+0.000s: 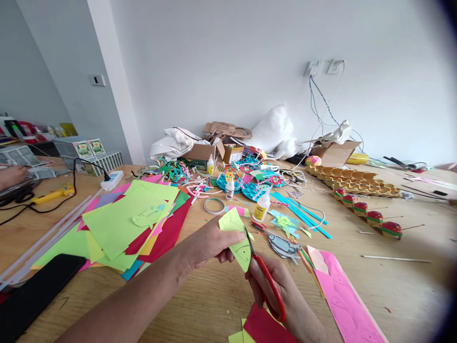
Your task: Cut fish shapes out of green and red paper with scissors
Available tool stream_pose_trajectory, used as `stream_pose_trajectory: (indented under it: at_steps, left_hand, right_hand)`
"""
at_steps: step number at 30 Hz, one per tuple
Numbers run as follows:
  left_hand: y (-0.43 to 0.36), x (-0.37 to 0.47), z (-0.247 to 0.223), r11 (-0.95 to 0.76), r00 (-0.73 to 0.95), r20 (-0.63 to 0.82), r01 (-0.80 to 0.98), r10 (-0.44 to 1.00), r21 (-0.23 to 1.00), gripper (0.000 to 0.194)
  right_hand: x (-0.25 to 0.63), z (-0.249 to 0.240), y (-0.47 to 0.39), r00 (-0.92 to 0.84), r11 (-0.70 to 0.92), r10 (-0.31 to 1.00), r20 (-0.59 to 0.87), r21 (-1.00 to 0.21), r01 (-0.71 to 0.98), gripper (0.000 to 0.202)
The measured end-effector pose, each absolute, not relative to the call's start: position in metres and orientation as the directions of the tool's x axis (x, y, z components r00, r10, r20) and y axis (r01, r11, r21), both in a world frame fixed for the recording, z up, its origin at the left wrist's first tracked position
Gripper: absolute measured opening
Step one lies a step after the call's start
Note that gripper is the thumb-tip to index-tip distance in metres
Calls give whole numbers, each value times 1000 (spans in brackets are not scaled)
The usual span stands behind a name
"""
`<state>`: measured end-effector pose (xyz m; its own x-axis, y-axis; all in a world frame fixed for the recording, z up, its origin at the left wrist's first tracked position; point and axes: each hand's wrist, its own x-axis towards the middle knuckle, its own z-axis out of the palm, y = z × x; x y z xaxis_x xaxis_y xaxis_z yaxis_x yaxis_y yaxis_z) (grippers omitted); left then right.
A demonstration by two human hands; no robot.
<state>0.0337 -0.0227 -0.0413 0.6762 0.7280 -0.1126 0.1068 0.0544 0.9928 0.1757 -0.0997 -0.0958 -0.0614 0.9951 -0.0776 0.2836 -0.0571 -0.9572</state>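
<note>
My left hand (210, 240) pinches a yellow-green paper piece (241, 252) with a fish drawn on it, thumb on top. Red-handled scissors (268, 286) are gripped in my right hand (274, 281), their blades at the right edge of the paper. Just beyond and to the right lie grey fish cutouts (283, 245) and a second pair of scissors (257, 225). A white glue bottle (262, 207) stands behind the paper. Red and yellow paper (266, 326) lies below my right hand.
Coloured sheets (117, 228) and a black phone (39, 290) lie left. Pink paper (348, 300) and an egg carton (357, 181) are right. Craft scraps (174, 174) and cardboard boxes (202, 155) sit by the wall. Another person's hand (12, 176) shows far left.
</note>
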Motion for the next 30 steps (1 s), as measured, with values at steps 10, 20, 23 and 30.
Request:
stream_pose_trajectory:
  at_steps: [10, 20, 23, 30]
  left_hand:
    - [-18, 30, -42, 54, 692, -115, 109, 712, 993, 18]
    - [-6, 20, -41, -15, 734, -89, 134, 673, 991, 23]
    - [-2, 17, -38, -64, 696, -37, 118, 717, 991, 20]
    - [-2, 17, -34, -256, 668, -7, 295, 744, 921, 16]
  right_hand:
    - [175, -103, -101, -69, -51, 995, -70, -968, 246, 52]
    - [173, -89, -104, -166, -13, 985, -41, -987, 162, 47]
    - [178, -86, -106, -218, 14, 976, -22, -987, 162, 46]
    - [200, -87, -96, -112, 235, 967, 228, -971, 51, 46]
